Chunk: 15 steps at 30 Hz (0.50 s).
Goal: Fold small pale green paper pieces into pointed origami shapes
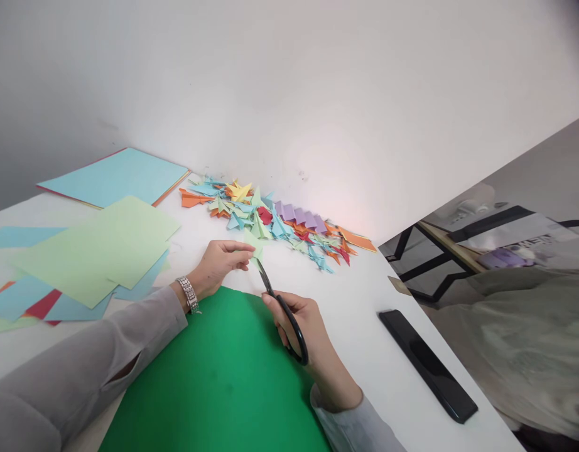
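Observation:
My left hand (221, 265) pinches a small piece of light green paper (253, 242) between thumb and fingertips. In my right hand (303, 333) is a pair of scissors (293, 326) with black handles, fingers wrapped round the grips. The blades point up and away from me, and their tips meet the lower edge of the green paper. How far the blades are apart is hard to make out. Both hands are above the far edge of a bright green sheet (218, 383). Just beyond them lies a heap of small folded paper shapes (256, 213) in many colours.
Loose light green sheets (96, 251) and blue and red scraps lie at left. Behind them is a stack of coloured paper topped with blue (117, 176). A long black object (426, 364) lies near the table's right edge. A wall (289, 94) borders the far side.

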Tool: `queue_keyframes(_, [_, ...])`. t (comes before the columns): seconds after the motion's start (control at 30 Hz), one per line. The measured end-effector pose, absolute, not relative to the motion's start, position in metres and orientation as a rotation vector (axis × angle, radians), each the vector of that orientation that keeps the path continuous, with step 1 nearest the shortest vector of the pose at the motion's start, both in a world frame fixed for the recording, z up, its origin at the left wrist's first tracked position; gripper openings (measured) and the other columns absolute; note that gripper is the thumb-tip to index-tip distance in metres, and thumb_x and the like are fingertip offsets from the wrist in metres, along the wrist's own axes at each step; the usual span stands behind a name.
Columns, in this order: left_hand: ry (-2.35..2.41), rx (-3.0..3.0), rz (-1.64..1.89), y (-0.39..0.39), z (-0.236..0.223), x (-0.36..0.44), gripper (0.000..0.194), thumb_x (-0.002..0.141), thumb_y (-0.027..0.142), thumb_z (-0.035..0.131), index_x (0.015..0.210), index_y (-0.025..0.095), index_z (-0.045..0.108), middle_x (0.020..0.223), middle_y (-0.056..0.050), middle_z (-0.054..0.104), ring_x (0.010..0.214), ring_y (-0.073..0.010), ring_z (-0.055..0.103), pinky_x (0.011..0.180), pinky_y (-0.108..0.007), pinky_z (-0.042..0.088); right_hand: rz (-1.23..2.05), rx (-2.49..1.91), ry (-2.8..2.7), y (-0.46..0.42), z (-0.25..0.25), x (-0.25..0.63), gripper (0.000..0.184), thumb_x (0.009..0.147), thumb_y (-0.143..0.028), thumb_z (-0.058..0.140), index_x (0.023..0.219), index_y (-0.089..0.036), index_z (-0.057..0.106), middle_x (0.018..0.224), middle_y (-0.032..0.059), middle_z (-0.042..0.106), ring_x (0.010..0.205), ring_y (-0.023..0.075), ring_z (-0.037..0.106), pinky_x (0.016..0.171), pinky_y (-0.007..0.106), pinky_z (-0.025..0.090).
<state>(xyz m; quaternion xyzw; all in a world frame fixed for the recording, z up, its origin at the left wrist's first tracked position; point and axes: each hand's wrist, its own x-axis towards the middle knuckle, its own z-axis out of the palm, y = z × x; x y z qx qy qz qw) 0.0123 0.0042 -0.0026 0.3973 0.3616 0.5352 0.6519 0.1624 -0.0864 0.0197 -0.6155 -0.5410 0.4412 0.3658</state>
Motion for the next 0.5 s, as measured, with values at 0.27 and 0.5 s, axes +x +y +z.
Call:
queue_keyframes(0.27, [0.834,0.926,1.207,0.0036,-0.0029,0.012,0.018,0.055,0.017,0.075,0.071,0.01,0.071,0.065,-0.003,0.065,0.053,-0.0102,0.058,0.058,-0.029,0.049,1.134,-1.585,-1.403,-0.085,0.0179,0.1631,0.038,0.069,-0.053,0.061,0.057,-0.017,0.055,0.04,-0.0071,0.035,0.029,0.0056,0.031,0.03,0.02,0.021])
queue_keyframes(0.5, [0.824,0.926,1.211,0.0044,-0.0045,0.0125,0.019,0.055,0.018,0.077,0.071,0.01,0.07,0.064,-0.002,0.065,0.052,-0.0103,0.059,0.061,-0.029,0.05,1.124,-1.598,-1.427,-0.0846,0.0155,0.1643,0.037,0.07,-0.052,0.06,0.066,-0.016,0.062,0.041,-0.0073,0.036,0.029,0.0058,0.032,0.03,0.019,0.021])
